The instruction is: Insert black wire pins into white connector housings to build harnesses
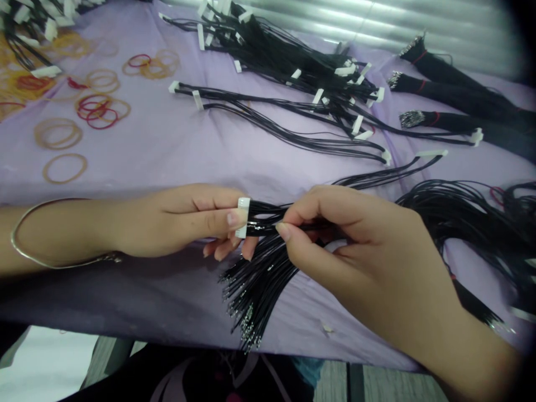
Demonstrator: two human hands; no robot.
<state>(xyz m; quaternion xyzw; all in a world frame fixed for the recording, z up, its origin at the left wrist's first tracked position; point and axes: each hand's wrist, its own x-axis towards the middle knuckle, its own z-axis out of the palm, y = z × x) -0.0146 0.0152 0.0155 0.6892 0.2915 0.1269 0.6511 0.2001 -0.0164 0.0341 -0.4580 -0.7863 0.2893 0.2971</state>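
Between the thumb and fingers of my left hand [196, 220] is a white connector housing [243, 218], with several black wires [268, 209] running out of its right side. My right hand [355, 240] pinches a thin black wire [310, 226] close to the housing. Small metal terminals [255, 226] show just outside the housing. Under both hands lies a loose bundle of black wires [263, 273], its crimped metal ends [247, 329] fanned toward the table's front edge.
Rubber bands [65, 167] are scattered at the left. A pile of finished-looking black harnesses [285, 61] with white connectors lies at the back. Tied wire bundles [444, 84] rest at the back right, and more black wires [460, 212] at the right. A purple cloth [138, 151] covers the table.
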